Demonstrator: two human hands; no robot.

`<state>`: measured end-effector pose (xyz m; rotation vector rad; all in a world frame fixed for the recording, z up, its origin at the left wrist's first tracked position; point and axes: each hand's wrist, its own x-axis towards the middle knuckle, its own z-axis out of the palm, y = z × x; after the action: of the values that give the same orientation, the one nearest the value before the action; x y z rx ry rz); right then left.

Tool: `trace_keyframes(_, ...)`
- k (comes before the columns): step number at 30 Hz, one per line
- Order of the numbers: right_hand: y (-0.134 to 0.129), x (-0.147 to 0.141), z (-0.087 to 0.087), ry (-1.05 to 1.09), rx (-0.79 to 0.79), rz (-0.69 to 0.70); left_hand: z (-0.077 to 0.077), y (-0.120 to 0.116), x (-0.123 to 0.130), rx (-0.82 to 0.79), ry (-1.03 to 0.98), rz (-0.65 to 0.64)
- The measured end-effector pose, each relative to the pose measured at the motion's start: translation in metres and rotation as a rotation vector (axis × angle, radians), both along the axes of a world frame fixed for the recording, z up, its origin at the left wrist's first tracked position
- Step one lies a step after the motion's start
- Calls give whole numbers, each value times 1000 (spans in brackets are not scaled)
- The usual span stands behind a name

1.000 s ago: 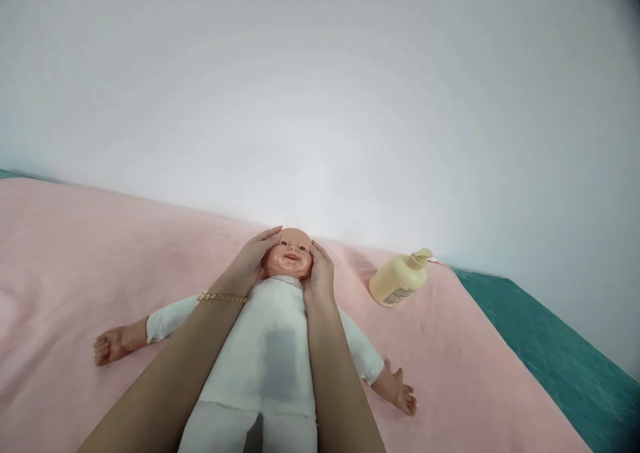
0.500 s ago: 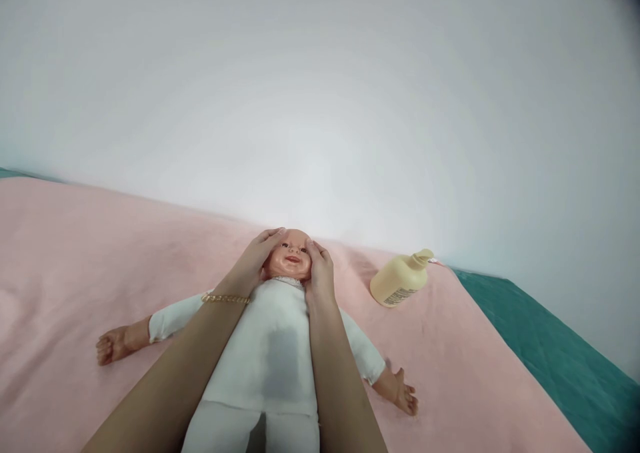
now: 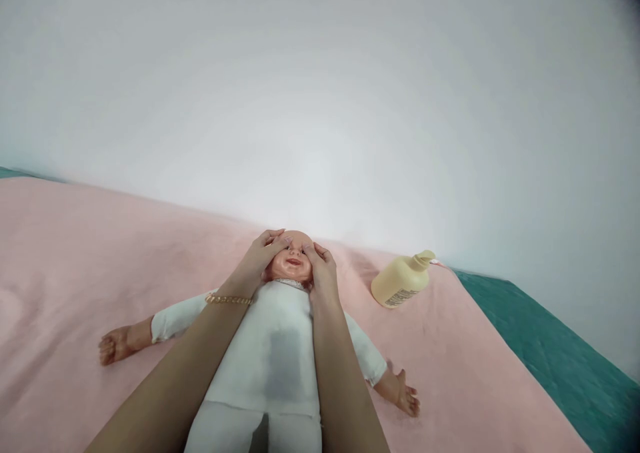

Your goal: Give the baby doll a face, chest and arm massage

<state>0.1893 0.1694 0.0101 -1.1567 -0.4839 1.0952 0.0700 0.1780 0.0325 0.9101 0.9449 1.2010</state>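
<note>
A baby doll [image 3: 255, 353] in a white cloth body lies on its back, arms spread to both sides, its head away from me. My left hand [image 3: 261, 254] cups the left side of the doll's head [image 3: 290, 270], its thumb lying near the eye. On the other side my right hand [image 3: 323, 265] is pressed against the head, thumb likewise by the eye. Both sets of fingers curl round the head's sides, partly hidden behind it. A bracelet [image 3: 227, 300] circles my left wrist. A grey patch [image 3: 283, 363] marks the doll's chest.
To the right of the doll stands a pale yellow pump bottle [image 3: 397, 283] with a printed label. A pink blanket [image 3: 125, 253] lies under everything, over a green surface [image 3: 540, 333] that shows at the right. Behind rises a plain white wall [image 3: 310, 93].
Both thumbs have shifted inward over the doll's face, closer to its eyes. The hands stay round the head, and the doll and bottle lie as before.
</note>
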Motion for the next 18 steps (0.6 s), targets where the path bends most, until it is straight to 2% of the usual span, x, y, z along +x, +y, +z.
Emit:
trace_keyframes(7,7,2,-7,-11,22,-51,-1,0,2,-13,-62,3)
trace_keyframes(14,11,2,-12,94,88,-48,10,-4,5,-96,-107,42)
trace_keyframes(18,13,4,-13,170,86,-36,8,0,4,-131,-124,51)
